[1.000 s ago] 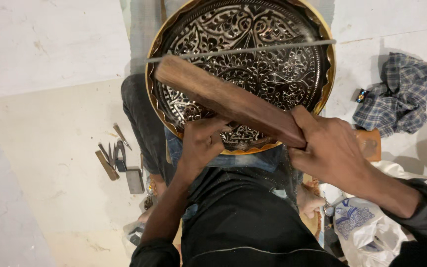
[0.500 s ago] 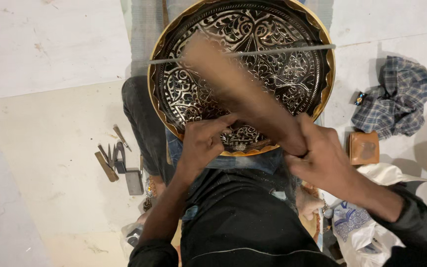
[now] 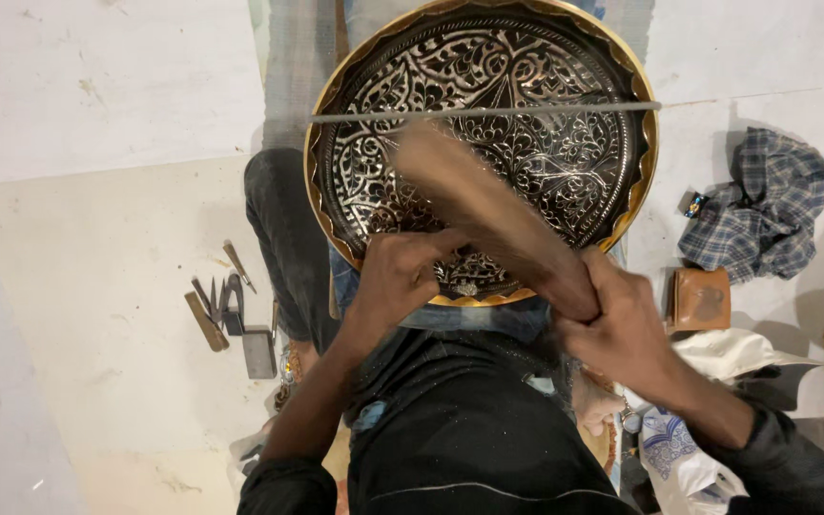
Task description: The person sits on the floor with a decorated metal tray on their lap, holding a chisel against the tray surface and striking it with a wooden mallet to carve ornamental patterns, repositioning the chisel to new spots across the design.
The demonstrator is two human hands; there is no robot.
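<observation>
The right hand [image 3: 622, 324] clenched a blurred brown wooden mallet [image 3: 488, 215] over the round engraved brass tray [image 3: 565, 162]; the left hand [image 3: 402, 277] pinched a small tool, hidden, against it.

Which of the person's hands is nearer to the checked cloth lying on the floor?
The right hand, gripping the wooden mallet at the tray's lower right edge, is nearer to the checked cloth. The left hand rests on the tray's lower rim, farther off.
</observation>
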